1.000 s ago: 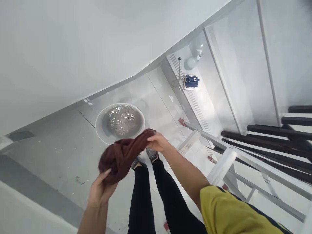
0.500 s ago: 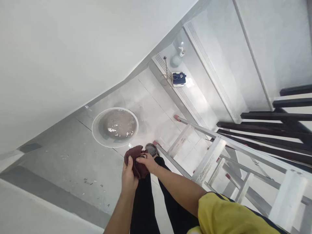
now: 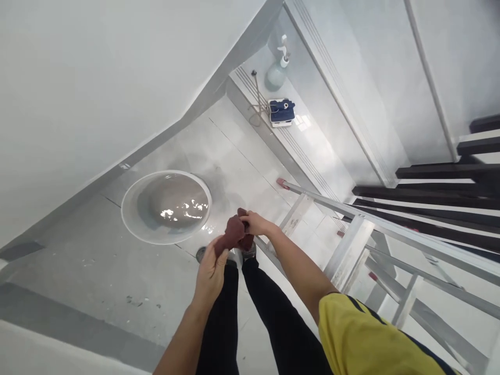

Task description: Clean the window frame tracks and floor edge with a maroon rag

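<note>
Two hands closed on one bunched maroon cloth (image 3: 235, 234): left hand (image 3: 211, 271) gripped below, right hand (image 3: 255, 224) above, arms extended; basin (image 3: 133, 224) of water left, ladder (image 3: 351, 250) right, bare floor (image 3: 97, 281) between.

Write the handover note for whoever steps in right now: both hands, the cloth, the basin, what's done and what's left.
Left hand and right hand both grip the dark red cloth, bunched tight between them above the shoes.
Basin of water sits on the floor by the wall, in front of the feet.
Ladder stands to the right.
Done: cloth is gathered into a wad.
Left: cloth is not in the basin; any wiping cannot be judged.
</note>
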Available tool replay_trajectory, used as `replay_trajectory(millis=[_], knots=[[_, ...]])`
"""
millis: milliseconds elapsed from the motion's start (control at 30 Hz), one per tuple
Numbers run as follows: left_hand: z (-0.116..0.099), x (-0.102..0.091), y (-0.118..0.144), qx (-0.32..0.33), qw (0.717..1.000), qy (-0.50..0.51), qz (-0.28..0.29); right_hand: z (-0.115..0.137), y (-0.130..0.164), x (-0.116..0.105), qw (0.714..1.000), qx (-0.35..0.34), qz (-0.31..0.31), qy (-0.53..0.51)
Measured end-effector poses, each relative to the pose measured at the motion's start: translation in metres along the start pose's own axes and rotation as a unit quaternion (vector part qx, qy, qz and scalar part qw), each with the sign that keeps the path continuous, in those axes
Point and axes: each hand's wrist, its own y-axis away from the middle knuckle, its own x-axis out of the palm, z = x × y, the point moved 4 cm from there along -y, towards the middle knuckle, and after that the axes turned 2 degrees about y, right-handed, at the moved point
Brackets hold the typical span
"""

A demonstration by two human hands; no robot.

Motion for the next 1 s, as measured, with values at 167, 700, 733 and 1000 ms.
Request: replay_trajectory(millis=[167, 700, 733, 1000], knots=[[-0.002, 0.045, -0.028, 0.001, 0.991, 0.065, 0.118, -0.017, 0.019, -0.042, 0.992, -0.064, -0.079, -0.072], [0.037, 0.072, -0.140, -0.012, 0.987, -0.130, 0.097, -0.130, -0.011, -0.075, 0.761, 0.085, -0.496, -0.409], [0.042, 0.078, -0.155, 0.028, 0.986, -0.141, 0.083, -0.135, -0.009, -0.079, 0.744, 0.081, -0.548, -0.373], [0.074, 0.105, -0.205, -0.019, 0.975, -0.188, 0.120, -0.159, 0.038, -0.128, 0.570, 0.115, -0.801, -0.144]])
